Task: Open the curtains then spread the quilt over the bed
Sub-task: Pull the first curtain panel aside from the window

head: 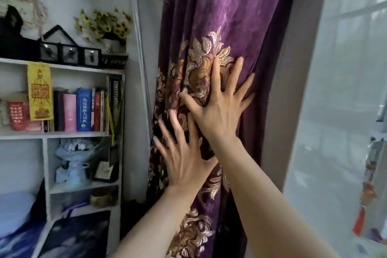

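A: Curtain (228, 16), item one: purple velvet with gold and cream floral embroidery, bunched into deep folds between the bookshelf and the window. We log it as gathered to the left side of the glass.

B: Agreed. Item two, left hand (185, 157): fingers straight and spread, palm flat against the lower embroidered folds. It grips nothing; we record it as pressing only.

A: Item three, right hand (219, 109): higher up, fingers splayed wide, palm flat on the gold flower. Its thumb points left across the fabric. We see no pinch and no curl here either.

B: The two hands overlap slightly, the right wrist crossing just above the left fingertips.

A: Item four, window (345, 90): to the right of the curtain, uncovered, bright and hazy. We cannot make out what lies beyond it.

B: Item five, bookshelf (62, 135): white, left of the curtain. Books (83, 109) stand upright on the middle shelf; yellow flowers (104, 24) sit on top beside black frames (69, 49).

A: Item six, bedding (18, 226): blue patterned cloth at lower left, below the shelf. We cannot tell whether it is the quilt.
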